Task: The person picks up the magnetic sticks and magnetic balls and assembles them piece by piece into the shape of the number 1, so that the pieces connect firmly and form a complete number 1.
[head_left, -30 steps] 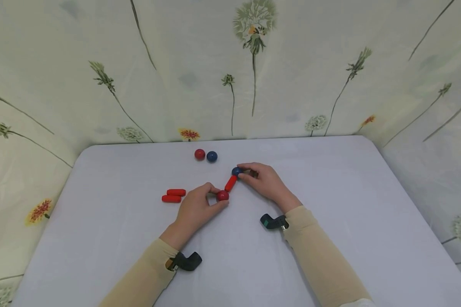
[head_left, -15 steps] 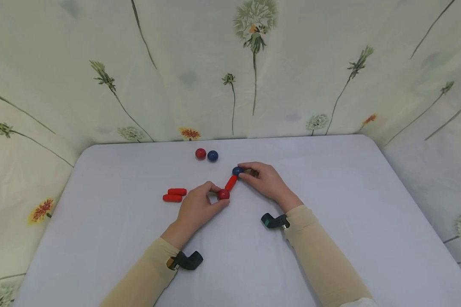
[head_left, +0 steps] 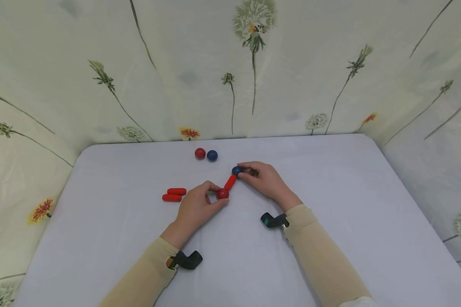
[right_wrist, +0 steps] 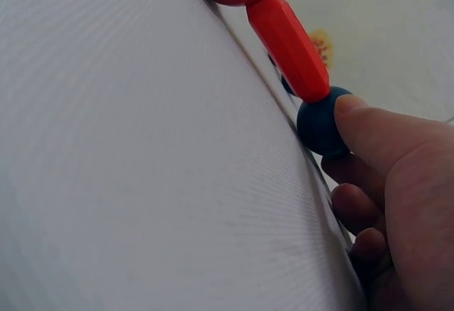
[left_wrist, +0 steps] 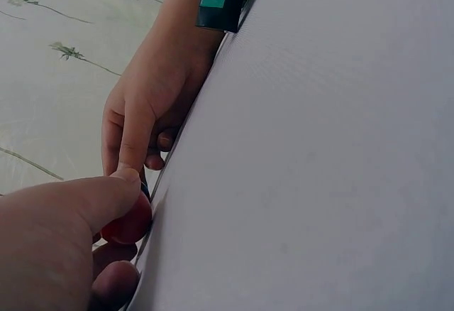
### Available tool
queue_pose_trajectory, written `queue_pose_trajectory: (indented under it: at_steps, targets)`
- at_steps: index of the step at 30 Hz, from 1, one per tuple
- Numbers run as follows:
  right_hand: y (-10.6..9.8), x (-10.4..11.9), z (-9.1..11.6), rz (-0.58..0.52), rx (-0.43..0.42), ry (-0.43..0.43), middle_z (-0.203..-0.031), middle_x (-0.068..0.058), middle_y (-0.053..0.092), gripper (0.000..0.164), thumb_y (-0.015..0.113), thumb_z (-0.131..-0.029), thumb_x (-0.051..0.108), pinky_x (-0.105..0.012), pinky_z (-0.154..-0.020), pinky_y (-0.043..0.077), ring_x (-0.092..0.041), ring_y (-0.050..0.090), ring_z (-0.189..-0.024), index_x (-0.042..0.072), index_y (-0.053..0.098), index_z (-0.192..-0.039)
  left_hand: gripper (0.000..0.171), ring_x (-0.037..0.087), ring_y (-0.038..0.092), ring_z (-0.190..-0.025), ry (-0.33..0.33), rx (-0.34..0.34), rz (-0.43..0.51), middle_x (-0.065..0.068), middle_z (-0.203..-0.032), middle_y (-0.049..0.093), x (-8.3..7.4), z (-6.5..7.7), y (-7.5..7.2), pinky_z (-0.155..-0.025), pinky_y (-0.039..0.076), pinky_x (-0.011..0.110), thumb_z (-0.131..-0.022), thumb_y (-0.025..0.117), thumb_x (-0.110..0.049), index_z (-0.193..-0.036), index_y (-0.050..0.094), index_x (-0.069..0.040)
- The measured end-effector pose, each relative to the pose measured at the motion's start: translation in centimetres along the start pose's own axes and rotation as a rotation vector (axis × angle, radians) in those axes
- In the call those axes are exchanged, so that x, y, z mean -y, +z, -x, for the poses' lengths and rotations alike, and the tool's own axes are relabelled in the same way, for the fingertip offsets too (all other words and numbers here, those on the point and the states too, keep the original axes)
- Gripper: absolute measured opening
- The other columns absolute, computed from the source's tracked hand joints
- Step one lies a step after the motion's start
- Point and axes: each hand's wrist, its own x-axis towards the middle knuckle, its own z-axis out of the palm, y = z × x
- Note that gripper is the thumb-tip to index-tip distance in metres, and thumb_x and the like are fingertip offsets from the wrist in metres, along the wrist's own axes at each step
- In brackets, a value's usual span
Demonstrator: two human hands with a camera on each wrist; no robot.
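Observation:
A bright red faceted rod [right_wrist: 289, 47] runs between a dark red ball [head_left: 223, 193] and a blue ball [right_wrist: 320, 125], its ends right at both balls. My left hand [head_left: 198, 206] pinches the red ball between thumb and fingers; in the left wrist view that red ball [left_wrist: 130, 221] shows partly behind the thumb. On the far side, my right hand [head_left: 266, 182] pinches the blue ball, thumb laid on it in the right wrist view. The three pieces lie in a slanting line close over the white tabletop.
Two more red rods [head_left: 172, 198] lie side by side left of my left hand. Near the table's back edge, a second red ball [head_left: 200, 153] sits beside a second blue ball [head_left: 212, 155]. A flower-printed cloth [head_left: 284, 76] hangs behind the white table [head_left: 353, 192].

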Motion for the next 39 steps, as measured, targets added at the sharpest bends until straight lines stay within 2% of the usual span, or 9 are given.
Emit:
queue_pose_trajectory:
  at_steps: [8,28,34,39]
  targets:
    - [0.0,0.06,0.04,-0.025,-0.004,0.001,-0.098,0.01,0.066,0.042,0.069,-0.091,0.045,-0.033,-0.074,0.049,-0.012,0.057,-0.084,0.027,0.066,-0.129,0.04,0.011,0.052,-0.062,-0.003,0.002,-0.001,-0.012,-0.081,0.061,0.0,-0.02,-0.02,-0.054,0.045,0.029,-0.082,0.078,-0.048,-0.112,0.065,-0.025]
    - [-0.12,0.26,0.02,-0.018,0.003,0.021,-0.099,0.01,0.066,0.041,0.069,-0.091,0.044,-0.033,-0.075,0.049,-0.011,0.057,-0.085,0.028,0.066,-0.129,0.048,0.01,0.052,-0.066,0.018,-0.012,-0.021,-0.012,-0.097,0.062,-0.01,0.01,-0.06,-0.056,0.046,0.027,-0.079,0.08,-0.048,-0.116,0.064,-0.023]
    - [-0.17,0.32,0.06,-0.018,-0.003,0.013,-0.1,0.01,0.066,0.041,0.069,-0.091,0.044,-0.034,-0.075,0.049,-0.012,0.057,-0.084,0.028,0.066,-0.129,0.048,0.01,0.052,-0.067,0.024,-0.013,-0.01,-0.011,-0.098,0.062,-0.09,0.03,-0.15,-0.056,0.046,0.027,-0.079,0.08,-0.048,-0.116,0.064,-0.023]
    - [0.04,0.23,0.11,-0.022,-0.005,0.008,-0.101,0.01,0.066,0.041,0.069,-0.092,0.044,-0.033,-0.076,0.049,-0.011,0.057,-0.085,0.028,0.066,-0.129,0.049,0.01,0.054,-0.068,0.005,0.003,0.038,-0.009,-0.099,0.06,-0.06,0.3,-0.55,-0.057,0.048,0.027,-0.079,0.079,-0.05,-0.118,0.063,-0.024]
